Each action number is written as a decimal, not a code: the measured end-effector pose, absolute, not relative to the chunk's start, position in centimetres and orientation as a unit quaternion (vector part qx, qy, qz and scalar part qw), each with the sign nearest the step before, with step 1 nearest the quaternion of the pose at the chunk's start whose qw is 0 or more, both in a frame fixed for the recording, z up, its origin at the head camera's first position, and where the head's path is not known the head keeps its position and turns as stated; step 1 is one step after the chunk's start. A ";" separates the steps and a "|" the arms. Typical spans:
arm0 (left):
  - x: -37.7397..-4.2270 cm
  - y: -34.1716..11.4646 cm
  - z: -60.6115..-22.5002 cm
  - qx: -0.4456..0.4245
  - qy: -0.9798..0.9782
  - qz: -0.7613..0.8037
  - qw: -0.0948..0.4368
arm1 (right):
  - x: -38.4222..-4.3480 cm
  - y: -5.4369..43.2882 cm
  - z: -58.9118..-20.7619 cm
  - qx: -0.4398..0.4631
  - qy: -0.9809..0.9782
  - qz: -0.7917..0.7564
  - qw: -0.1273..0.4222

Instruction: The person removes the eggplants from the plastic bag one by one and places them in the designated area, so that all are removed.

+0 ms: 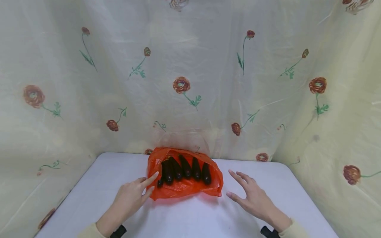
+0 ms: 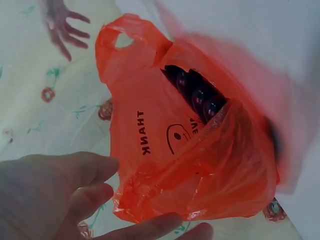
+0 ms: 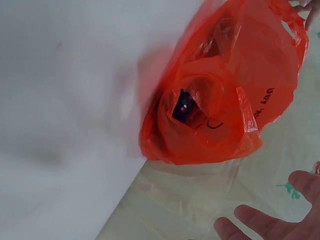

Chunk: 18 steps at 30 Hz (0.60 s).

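Note:
An orange plastic bag (image 1: pixel 190 191) lies on the table, its mouth gaping toward me. Inside it, several dark eggplants (image 1: pixel 185 168) lean side by side. My left hand (image 1: pixel 129 198) is at the bag's left side, fingers spread and fingertips overlapping its edge in the head view. To the right of the bag, my right hand (image 1: pixel 256 200) hovers with parted fingers and holds nothing. Dark print and a loop handle show on the bag (image 2: pixel 145 95) in the left wrist view. From the right wrist, only one eggplant (image 3: pixel 184 106) peeks through the folds of plastic.
A white table (image 1: pixel 190 219) carries the bag near its far edge. Behind and at both sides hangs a pale, translucent curtain (image 1: pixel 208 59) printed with red flowers. Each wrist wears a black band, such as the left strap (image 1: pixel 118 231).

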State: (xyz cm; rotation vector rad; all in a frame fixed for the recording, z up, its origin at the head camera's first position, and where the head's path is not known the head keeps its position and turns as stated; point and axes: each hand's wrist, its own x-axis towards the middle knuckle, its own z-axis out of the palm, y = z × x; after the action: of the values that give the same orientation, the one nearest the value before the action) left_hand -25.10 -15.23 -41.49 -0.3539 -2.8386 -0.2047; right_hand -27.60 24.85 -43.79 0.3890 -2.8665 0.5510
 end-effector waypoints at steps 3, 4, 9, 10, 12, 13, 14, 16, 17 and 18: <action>-25.1 -14.8 -42.1 -0.137 -0.979 -0.038 0.149 | -27.3 24.6 -44.1 0.132 -0.967 0.195 0.094; -25.2 -14.7 -42.3 -0.140 -0.978 -0.030 0.149 | -27.2 24.5 -44.3 0.133 -0.967 0.197 0.092; -25.6 -13.8 -43.3 -0.144 -0.982 -0.038 0.119 | -26.9 24.3 -44.9 0.137 -0.966 0.201 0.084; -25.7 -13.6 -43.5 -0.144 -0.982 -0.046 0.114 | -26.9 24.2 -45.0 0.138 -0.966 0.202 0.084; -26.0 -13.4 -43.6 -0.137 -0.983 -0.057 0.107 | -26.8 24.1 -45.1 0.139 -0.965 0.205 0.084; -26.2 -13.3 -43.6 -0.133 -0.984 -0.061 0.106 | -26.8 24.1 -45.1 0.138 -0.965 0.208 0.082; -26.5 -13.2 -43.7 -0.128 -0.984 -0.066 0.105 | -26.8 24.0 -45.2 0.136 -0.965 0.209 0.080; -27.2 -13.3 -43.9 -0.116 -0.985 -0.080 0.101 | -26.8 23.9 -45.2 0.130 -0.965 0.213 0.073; -27.7 -13.3 -44.1 -0.108 -0.985 -0.089 0.099 | -26.8 23.8 -45.2 0.127 -0.966 0.215 0.069; -28.2 -13.5 -44.3 -0.104 -0.984 -0.098 0.102 | -26.8 23.8 -45.2 0.123 -0.966 0.217 0.064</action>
State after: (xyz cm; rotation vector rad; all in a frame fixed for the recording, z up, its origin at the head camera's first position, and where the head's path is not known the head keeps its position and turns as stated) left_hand -28.20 -13.48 -44.30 -0.3086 -2.9068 -0.2893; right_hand -26.80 23.81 -45.17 0.3705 -2.9170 0.6549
